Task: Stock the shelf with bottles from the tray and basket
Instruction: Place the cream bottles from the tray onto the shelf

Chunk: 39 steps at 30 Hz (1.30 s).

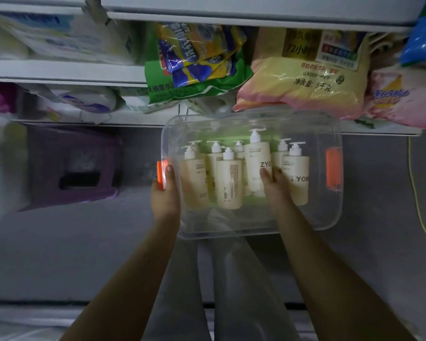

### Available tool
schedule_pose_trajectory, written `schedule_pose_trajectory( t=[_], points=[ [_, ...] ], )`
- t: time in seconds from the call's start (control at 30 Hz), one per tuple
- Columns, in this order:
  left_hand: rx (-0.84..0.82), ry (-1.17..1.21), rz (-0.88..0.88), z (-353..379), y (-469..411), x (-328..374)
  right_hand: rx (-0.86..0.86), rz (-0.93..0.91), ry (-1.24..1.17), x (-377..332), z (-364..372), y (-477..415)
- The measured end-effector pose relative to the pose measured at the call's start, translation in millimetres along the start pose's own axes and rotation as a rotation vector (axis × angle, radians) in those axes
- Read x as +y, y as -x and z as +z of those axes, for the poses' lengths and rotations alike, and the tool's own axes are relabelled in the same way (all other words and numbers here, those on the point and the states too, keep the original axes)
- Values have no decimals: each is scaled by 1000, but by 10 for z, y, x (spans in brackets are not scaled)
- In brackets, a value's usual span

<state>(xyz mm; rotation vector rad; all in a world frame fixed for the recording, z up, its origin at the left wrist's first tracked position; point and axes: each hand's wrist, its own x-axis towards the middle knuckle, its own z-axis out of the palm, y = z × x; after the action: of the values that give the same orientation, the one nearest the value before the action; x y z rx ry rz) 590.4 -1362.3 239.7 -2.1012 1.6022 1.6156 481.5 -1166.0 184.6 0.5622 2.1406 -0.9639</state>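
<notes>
- Clear bin [327, 212]: cream pump bottles [229, 185] upright inside.
- Left hand [164, 193]: fingers clamped on bin's left rim, beside orange latch [160, 177].
- Right hand [277, 184]: inside bin, fingers clasping tallest bottle [256, 161].

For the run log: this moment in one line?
left hand: holds clear bin | right hand: grips pump bottle | other bottles: upright in bin

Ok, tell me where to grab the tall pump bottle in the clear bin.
Grip the tall pump bottle round its straight body, below the narrow pump neck, coming from above on the near side: it stands upright, and other bottles crowd its left and far sides. The right hand holds it there, thumb on the front.
</notes>
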Motion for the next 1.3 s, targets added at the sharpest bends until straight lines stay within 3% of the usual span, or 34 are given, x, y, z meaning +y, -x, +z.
schedule_pose_trajectory(
  t=[0.23, 0.67, 0.97, 1.1, 1.3],
  points=[
    [19, -38, 5, 11, -30, -16, -115, 83, -39, -34, 2, -23],
    [29, -2, 53, -4, -71, -115, -143, 147, -246, 45, -10, -10],
    [-121, 129, 44, -127, -24, -89, -212, -131, -259, -186, -94, 1051],
    [-135, 128, 121, -609, 182, -89, -315, -258, -242, -337, 59, 1756],
    [-547, 355, 314, -2176, 925, -289, -535, -485, -196, -471, 599, 3063]
  ],
)
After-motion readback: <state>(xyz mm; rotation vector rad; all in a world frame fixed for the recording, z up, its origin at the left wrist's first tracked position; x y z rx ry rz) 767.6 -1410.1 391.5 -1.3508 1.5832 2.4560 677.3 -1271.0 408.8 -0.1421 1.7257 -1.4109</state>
